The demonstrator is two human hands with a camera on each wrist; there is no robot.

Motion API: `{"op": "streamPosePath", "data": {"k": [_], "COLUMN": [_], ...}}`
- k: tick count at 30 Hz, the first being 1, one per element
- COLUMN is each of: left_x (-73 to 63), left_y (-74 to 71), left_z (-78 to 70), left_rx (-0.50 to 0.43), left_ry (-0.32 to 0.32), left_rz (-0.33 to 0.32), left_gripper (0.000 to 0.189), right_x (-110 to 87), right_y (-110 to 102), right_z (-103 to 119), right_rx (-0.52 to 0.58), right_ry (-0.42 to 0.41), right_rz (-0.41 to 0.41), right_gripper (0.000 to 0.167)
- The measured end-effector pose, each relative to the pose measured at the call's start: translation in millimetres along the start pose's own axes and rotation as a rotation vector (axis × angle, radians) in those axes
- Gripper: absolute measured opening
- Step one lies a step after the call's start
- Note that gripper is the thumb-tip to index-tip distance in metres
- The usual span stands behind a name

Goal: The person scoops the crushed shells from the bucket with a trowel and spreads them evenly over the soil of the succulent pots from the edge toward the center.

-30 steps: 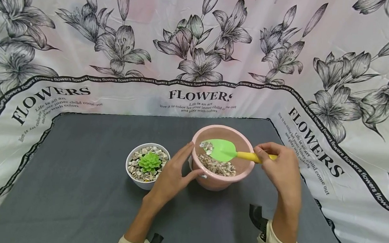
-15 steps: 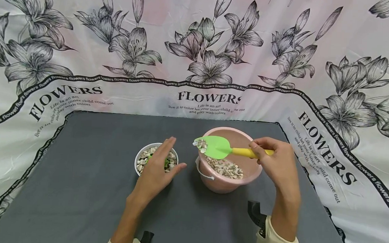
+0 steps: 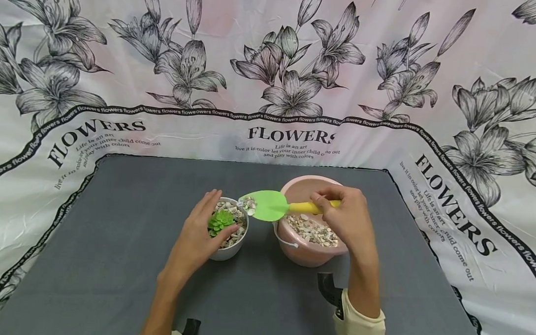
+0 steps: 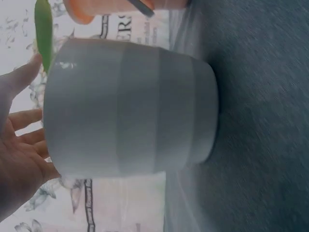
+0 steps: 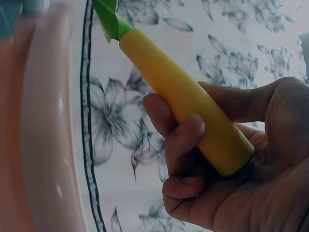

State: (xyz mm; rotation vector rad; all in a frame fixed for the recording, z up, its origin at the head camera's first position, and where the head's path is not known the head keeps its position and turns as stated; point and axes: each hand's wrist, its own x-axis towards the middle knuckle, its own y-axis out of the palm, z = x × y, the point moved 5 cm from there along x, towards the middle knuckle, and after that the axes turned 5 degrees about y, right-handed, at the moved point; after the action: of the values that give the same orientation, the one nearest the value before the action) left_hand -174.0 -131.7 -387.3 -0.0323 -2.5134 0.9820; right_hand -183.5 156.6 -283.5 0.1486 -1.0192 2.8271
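Observation:
My right hand (image 3: 348, 217) grips the yellow handle of a toy trowel (image 3: 268, 205), its green blade held level with small stones (image 3: 249, 205) at the tip. That tip is over the right rim of a white pot (image 3: 226, 254). Inside the pot, a green succulent (image 3: 222, 220) sits among pebbles. With fingers spread, my left hand (image 3: 196, 234) rests at the pot's left rim, the thumb reaching across its near side. The left wrist view has the pot's side (image 4: 120, 106) with fingertips at its rim. Curled fingers wrap the handle (image 5: 178, 96) in the right wrist view.
A pink bucket (image 3: 307, 252) with a white wire handle (image 3: 287, 243) stands right of the pot, partly under the right hand. Stone chips (image 3: 312, 229) cover its bottom. Dark grey cloth (image 3: 127, 261) covers the table, and a flower-printed curtain (image 3: 235, 87) hangs behind.
My left hand has left the bucket's rim and come to the white pot. The loaded trowel has moved left, from above the bucket to the pot's edge. The view has shifted slightly.

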Motion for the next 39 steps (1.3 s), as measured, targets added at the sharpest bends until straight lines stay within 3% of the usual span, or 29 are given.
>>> {"op": "streamPosePath", "data": {"k": [8,13,16,18,23,27,31,36,39], "left_x": [-13.4,-21.8,-24.9,-25.6,-25.0,-24.5,-25.6,-26.7,-26.7], "left_y": [-2.5,2.2,6.0,7.1,4.1,2.3,1.7,1.8,2.7], "left_z": [22.8,41.3,47.9,50.2,51.6,49.9,50.5,53.1,54.5], "left_rx": [-0.030,-0.096,-0.114,-0.130,-0.120,-0.116,-0.133,-0.127,-0.117], "left_ry": [-0.091,-0.206,-0.250,-0.277,-0.322,-0.328,-0.331,-0.329,-0.329], "left_rz": [-0.009,0.047,0.096,0.124,0.162,0.185,0.188,0.183,0.181], "left_gripper": [0.111,0.140,0.148,0.149,0.147,0.145,0.143,0.142,0.143], "right_x": [4.8,4.5,1.8,0.1,-5.4,-12.8,-18.5,-23.2,-27.0], "right_y": [33,52,64,72,88,92,94,89,71], "right_z": [17,30,41,50,80,96,101,97,88], "right_rx": [-0.038,-0.093,-0.119,-0.137,-0.296,-0.412,-0.437,-0.397,-0.321], "right_ry": [-0.029,-0.013,-0.033,-0.077,-0.320,-0.453,-0.502,-0.499,-0.458], "right_rz": [0.027,0.056,0.065,0.072,0.003,-0.082,-0.112,-0.130,-0.197], "right_gripper": [0.015,0.017,0.018,0.017,0.013,0.011,0.010,0.008,0.007]}}
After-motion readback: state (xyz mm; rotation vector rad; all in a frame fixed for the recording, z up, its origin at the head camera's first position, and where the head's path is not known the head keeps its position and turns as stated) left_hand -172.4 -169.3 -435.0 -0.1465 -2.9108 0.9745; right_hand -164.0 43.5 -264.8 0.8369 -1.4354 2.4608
